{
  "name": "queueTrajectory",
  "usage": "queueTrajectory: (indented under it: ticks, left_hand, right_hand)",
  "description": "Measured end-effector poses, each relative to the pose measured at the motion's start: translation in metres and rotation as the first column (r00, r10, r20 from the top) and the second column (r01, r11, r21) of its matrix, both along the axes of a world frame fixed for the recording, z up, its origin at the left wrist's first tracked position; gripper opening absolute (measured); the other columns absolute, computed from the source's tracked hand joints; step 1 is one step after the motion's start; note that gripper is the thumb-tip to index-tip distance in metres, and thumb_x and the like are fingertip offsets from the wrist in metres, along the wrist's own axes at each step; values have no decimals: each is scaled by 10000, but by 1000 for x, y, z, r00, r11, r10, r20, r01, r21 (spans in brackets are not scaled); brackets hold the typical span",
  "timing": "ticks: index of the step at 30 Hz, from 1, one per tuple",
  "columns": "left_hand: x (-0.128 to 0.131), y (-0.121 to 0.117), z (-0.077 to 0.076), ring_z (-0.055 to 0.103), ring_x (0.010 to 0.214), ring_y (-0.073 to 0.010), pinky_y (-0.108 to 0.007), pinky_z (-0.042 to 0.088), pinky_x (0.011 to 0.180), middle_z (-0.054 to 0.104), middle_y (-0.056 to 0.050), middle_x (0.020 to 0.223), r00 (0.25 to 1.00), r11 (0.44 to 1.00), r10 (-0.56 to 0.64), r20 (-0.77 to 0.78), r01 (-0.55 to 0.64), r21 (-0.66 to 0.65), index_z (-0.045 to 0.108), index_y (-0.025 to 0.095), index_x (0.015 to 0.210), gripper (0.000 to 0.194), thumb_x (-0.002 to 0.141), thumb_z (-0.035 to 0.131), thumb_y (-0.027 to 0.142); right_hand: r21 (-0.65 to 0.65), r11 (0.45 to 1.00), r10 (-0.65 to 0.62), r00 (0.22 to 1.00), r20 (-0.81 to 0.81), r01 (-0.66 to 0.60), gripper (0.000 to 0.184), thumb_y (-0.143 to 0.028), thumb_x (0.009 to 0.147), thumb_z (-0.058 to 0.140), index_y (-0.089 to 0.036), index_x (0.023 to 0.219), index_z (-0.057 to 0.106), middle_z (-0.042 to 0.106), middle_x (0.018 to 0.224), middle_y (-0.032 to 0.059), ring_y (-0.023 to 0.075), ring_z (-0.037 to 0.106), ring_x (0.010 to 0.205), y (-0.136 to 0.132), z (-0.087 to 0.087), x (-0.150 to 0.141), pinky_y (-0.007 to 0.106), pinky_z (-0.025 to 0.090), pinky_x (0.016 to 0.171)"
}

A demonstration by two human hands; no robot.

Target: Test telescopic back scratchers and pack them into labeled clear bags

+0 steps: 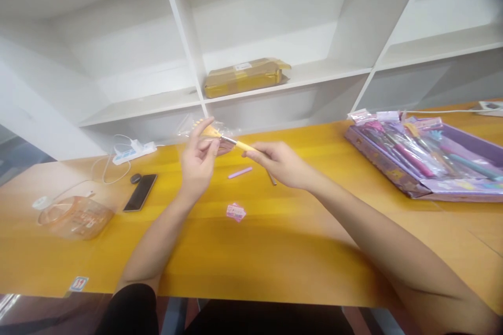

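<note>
My right hand [280,161] is closed around the yellow handle of a small brush [236,143], held above the orange table [275,251]. My left hand [199,158] pinches the brush's yellow bristle end together with a crinkled clear plastic wrapper [196,128]. A thin dark stick pokes out below my right hand. On the table under the hands lie a small lilac stick [240,172] and a pink paper tag [236,212].
A black phone [140,192] and a small dark object lie at left, beside a clear orange-tinted bag [74,216] and a white power strip [133,151]. An open purple box [428,159] of wrapped pens sits at right. A brown parcel [245,76] rests on the white shelf.
</note>
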State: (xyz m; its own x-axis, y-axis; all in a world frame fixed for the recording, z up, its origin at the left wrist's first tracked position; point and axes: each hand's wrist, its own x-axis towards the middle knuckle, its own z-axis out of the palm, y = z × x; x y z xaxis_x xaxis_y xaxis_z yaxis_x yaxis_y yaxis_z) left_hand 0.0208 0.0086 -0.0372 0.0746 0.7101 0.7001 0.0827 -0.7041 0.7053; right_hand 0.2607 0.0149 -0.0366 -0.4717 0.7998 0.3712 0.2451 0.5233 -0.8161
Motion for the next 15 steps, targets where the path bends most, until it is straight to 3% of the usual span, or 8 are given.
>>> queueTrajectory:
  ticks: [5, 9, 13, 15]
  left_hand:
    - [5, -1, -9, 869, 992, -220, -430, 744, 1026, 855, -37, 1067, 996, 998, 0, -89, -6, -64, 565, 303, 1625, 531, 1106, 677, 304]
    - [11, -2, -14, 857, 1079, -225, -463, 713, 1111, 839, -34, 1084, 993, 996, -18, -118, 7, -91, 640, 296, 1550, 461, 1091, 680, 279]
    - [5, 3, -7, 852, 1024, -205, -406, 754, 996, 799, -40, 1059, 1000, 995, -14, -18, 12, -98, 720, 233, 1314, 259, 1058, 685, 244]
    - [-2, 8, -1, 849, 961, -192, -368, 768, 903, 780, -27, 1004, 999, 992, 11, 53, -4, -129, 716, 231, 1257, 244, 1014, 701, 206]
  right_hand:
    - [-63, 998, 14, 1000, 6, -14, 519, -582, 1127, 548, -158, 1212, 835, 696, 801, 14, 140, 536, 641, -9, 5, -5, 273, 434, 572]
    - [-84, 996, -1, 1000, 2, 2, 477, -531, 1128, 565, -159, 1264, 831, 709, 838, 21, 139, 550, 663, -8, 3, -6, 273, 460, 577]
    - [-110, 994, -4, 997, -77, -5, 443, -425, 1078, 668, -184, 1450, 672, 657, 869, -12, 129, 555, 666, -4, 1, -3, 260, 503, 554]
    - [-111, 993, 26, 987, -156, -44, 454, -387, 1046, 716, -201, 1443, 597, 641, 878, -29, 124, 584, 678, -2, 1, 1, 260, 547, 573]
